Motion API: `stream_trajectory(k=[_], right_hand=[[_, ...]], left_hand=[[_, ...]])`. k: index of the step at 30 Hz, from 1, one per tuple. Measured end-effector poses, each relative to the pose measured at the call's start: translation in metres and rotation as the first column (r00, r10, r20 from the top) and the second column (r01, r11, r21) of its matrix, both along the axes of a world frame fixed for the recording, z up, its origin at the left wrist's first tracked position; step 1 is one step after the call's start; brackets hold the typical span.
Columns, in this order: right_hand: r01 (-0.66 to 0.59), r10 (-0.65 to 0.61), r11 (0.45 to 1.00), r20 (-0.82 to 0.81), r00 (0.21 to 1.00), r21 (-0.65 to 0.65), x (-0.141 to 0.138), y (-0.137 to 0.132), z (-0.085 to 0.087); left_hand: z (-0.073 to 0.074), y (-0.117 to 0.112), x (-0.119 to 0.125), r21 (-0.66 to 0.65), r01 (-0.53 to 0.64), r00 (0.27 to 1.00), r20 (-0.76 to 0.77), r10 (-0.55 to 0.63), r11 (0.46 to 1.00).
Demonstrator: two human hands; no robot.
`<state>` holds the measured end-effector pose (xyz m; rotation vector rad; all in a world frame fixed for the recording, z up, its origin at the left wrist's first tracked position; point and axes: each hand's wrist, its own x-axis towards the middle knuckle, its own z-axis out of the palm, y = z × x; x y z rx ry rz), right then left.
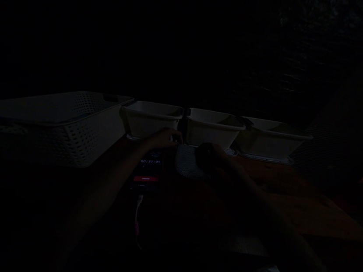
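Darkness covers most of the scene. We see our left hand curled over the top end of a phone showing a running timer, and our right hand resting on a pale patterned piece; how firmly either grips, we cannot tell. Three white bins line the table's far edge, their contents unreadable, so progress stays unclear. A perforated basket sits at the left edge.

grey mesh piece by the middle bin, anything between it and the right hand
Nothing visible: the right hand rests at the right edge of the grey mesh piece. The left hand is beside it, above the lit phone.
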<state>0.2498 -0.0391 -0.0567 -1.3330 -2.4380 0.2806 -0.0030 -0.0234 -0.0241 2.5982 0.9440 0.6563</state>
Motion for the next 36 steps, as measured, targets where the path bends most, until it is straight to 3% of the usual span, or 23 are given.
stream_trajectory(k=[4,8,12,16,21,26,36], right_hand=[[0.09,-0.089,0.996,-0.102,0.991,0.007,0.002,0.009,-0.009],[0.122,-0.139,0.99,-0.359,0.923,-0.069,-0.003,0.013,-0.012],[0.066,-0.218,0.966,-0.651,0.727,-0.249,-0.006,0.012,-0.011],[-0.031,-0.317,0.915,-0.762,0.564,-0.403,-0.007,0.006,-0.01],[-0.104,-0.31,0.898,-0.783,0.54,-0.427,-0.01,-0.005,-0.005],[-0.163,-0.323,0.879,-0.811,0.488,-0.449,-0.01,-0.007,-0.002],[-0.155,-0.335,0.881,-0.819,0.465,-0.448,-0.008,-0.005,-0.002]], left_hand=[[-0.004,0.008,-0.001,0.016,-0.041,0.994,0.103,0.039,0.999],[-0.012,0.015,-0.002,-0.041,0.009,0.97,0.243,0.001,0.999],[-0.015,0.018,-0.002,-0.101,0.051,0.945,0.326,-0.016,0.994],[-0.015,0.02,0.0,-0.134,0.086,0.923,0.383,-0.029,0.987],[-0.015,0.024,0.001,-0.144,0.074,0.902,0.431,-0.005,0.987],[-0.02,0.031,-0.003,-0.249,0.025,0.879,0.467,0.098,0.968],[-0.016,0.028,-0.003,-0.388,0.06,0.89,0.438,0.127,0.92]])
